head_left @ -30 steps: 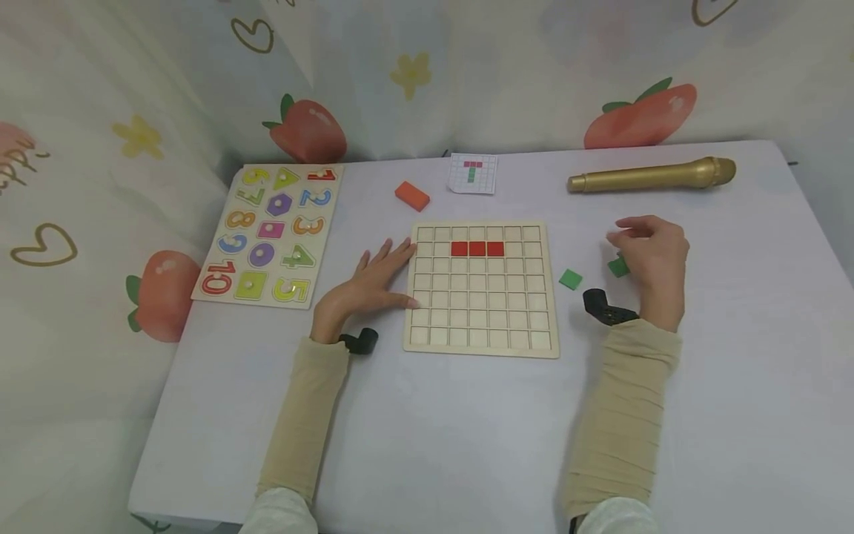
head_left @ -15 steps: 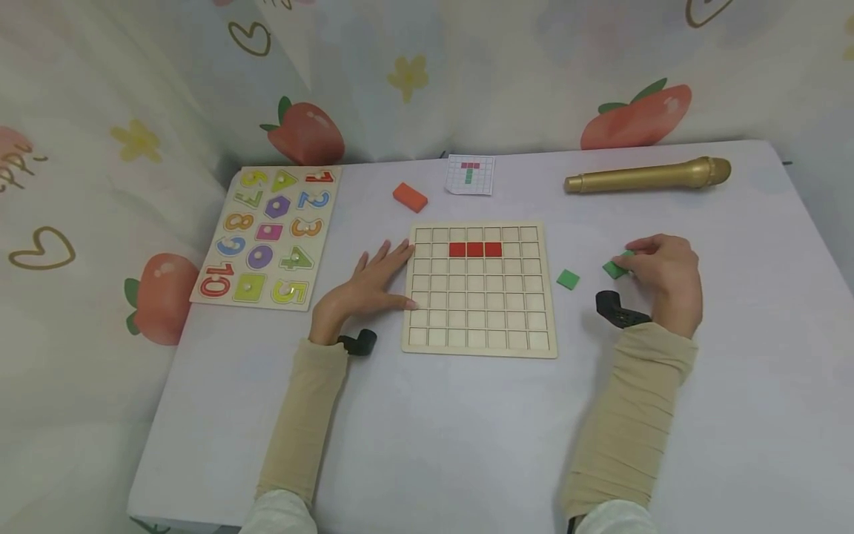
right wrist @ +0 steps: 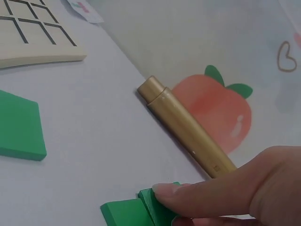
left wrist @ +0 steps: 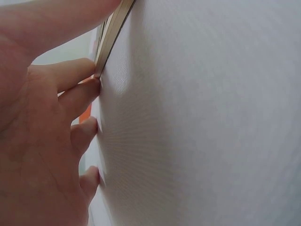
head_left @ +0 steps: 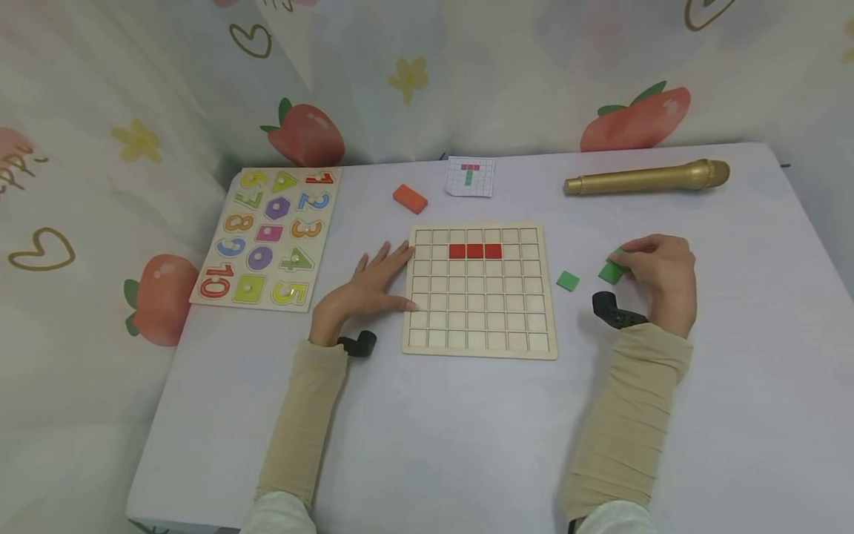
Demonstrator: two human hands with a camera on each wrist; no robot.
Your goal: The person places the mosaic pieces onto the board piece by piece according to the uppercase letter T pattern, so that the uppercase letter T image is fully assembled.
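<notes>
My right hand (head_left: 665, 278) pinches a green square tile (right wrist: 158, 209) between thumb and fingers; the tile stands slightly tilted. Against it lies a second green tile (right wrist: 126, 214), flat on the table. A separate green tile (head_left: 568, 280) sits between this pair and the wooden grid board (head_left: 550, 311). Three red tiles (head_left: 475, 251) fill a row of cells near the board's top. My left hand (head_left: 360, 294) rests spread on the table, its thumb and a fingertip touching the board's left edge. In the left wrist view the fingers (left wrist: 77, 96) are extended along that edge.
Behind the board lie an orange block (head_left: 410, 199) and a small pattern card (head_left: 470, 176) showing a red and green T. A gold microphone (head_left: 647, 178) lies at the back right. A number and shape puzzle (head_left: 263, 237) lies at the left.
My right hand has come down from above the green tiles and moved slightly right, and now pinches one of them, tilting it. My left hand stays on the board's edge.
</notes>
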